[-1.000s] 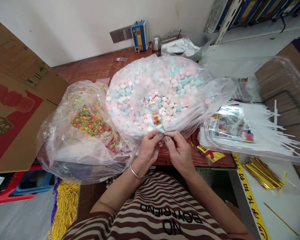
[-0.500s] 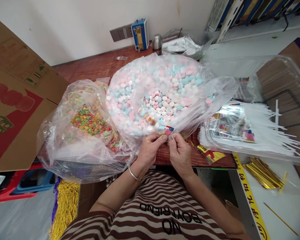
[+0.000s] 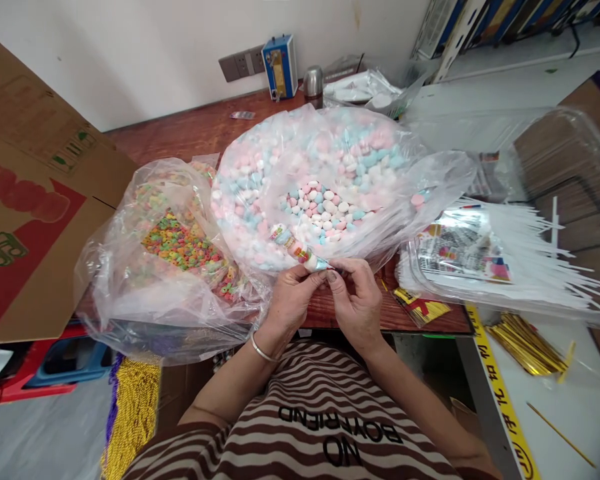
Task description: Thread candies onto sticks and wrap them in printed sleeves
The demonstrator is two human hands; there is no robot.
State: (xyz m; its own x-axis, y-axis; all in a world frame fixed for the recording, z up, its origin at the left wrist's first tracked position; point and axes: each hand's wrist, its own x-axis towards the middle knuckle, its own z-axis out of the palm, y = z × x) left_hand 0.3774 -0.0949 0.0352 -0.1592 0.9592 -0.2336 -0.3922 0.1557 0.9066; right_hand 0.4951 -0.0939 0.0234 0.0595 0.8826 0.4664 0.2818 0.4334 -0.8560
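Observation:
A small clear packet (image 3: 299,249) filled with colourful candies slants over the front of a big plastic bag (image 3: 395,137) of pink, blue and white candies. My left hand (image 3: 293,297) pinches the packet's lower end between thumb and fingers. Close beside it, my right hand (image 3: 357,297) is closed on the same end, thumb against forefinger. Left of the big bag lies another open bag (image 3: 130,293) holding small coloured rings (image 3: 180,243). On the right, a clear plastic tray (image 3: 480,297) holds white sticks (image 3: 525,247) and printed clear bags (image 3: 455,243).
A cardboard box (image 3: 40,187) stands at the left. Gold twist ties (image 3: 527,343) lie at the lower right, with a yellow packet (image 3: 423,308) near the table's front edge. Behind the bags are a blue device (image 3: 280,68) and a metal flask (image 3: 313,85).
The packet's top has shifted slightly left and down. My fingers have drawn in around its lower end, and the coloured flap seen there earlier is now mostly hidden.

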